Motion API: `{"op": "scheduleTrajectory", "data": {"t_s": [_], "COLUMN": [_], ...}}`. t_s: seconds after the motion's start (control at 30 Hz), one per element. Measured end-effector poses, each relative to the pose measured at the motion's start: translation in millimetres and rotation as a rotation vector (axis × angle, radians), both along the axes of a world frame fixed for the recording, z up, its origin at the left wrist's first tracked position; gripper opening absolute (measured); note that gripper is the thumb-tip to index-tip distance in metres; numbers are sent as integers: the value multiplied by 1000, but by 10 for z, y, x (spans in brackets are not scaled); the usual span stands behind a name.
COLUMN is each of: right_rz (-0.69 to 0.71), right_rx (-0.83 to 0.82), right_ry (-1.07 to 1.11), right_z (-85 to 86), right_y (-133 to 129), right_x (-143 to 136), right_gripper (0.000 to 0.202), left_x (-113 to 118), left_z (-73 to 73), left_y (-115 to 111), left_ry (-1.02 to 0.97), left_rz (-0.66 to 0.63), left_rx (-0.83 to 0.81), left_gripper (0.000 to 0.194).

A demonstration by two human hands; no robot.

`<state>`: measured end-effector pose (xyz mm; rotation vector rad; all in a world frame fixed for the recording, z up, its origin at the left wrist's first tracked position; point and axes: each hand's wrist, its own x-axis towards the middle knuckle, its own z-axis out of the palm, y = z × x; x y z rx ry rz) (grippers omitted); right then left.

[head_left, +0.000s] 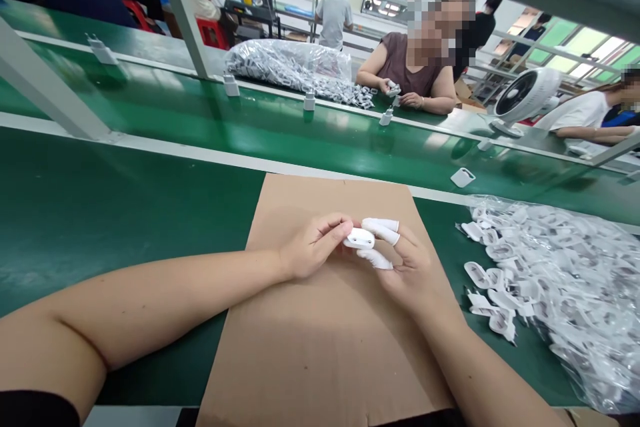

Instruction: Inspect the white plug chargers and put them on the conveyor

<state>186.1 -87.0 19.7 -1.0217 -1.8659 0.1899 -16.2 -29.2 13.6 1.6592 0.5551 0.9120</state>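
Between my hands is a small white plug housing, its rounded end with two dark holes turned toward me. My left hand pinches its left side between thumb and fingers. White finger cots cover the thumb and two fingers of my right hand, which holds the right side of the same piece. The far side of the housing is hidden by my fingers. Both hands are just above a brown cardboard sheet laid on the green bench.
To the right, a clear plastic bag spills many white plug parts. Beyond a pale rail, a green conveyor belt carries spaced white plugs and a flat white piece. A co-worker sits opposite, near another bag of parts and a fan.
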Motion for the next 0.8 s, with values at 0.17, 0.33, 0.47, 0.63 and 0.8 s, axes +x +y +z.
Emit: {"op": "scheduleTrajectory", "data": {"t_s": [0.17,0.33,0.47,0.63,0.8], "right_rz": [27,55,30,21,39], "right_rx": [-53,-86,-169,-334,-517], "right_ry": [13,66,168,350,454], "right_z": [5,19,-50,-146,-186], "right_y": [4,6,40,112,178], "right_x": [-5,-19,-16,-4,-3], "right_gripper": [34,34,31,27,25], "left_x": [8,33,44,23,43], "left_z": [1,-28,-76,-106,-117], "left_y": [-8,26,79,74,23], "left_ry": [-9,-9,-24,0,89], "left_rz": [-83,-129,-121,-6,16], "left_rx": [-188,-299,-379,-218,-124], "left_gripper": [48,56,66,59,48]}}
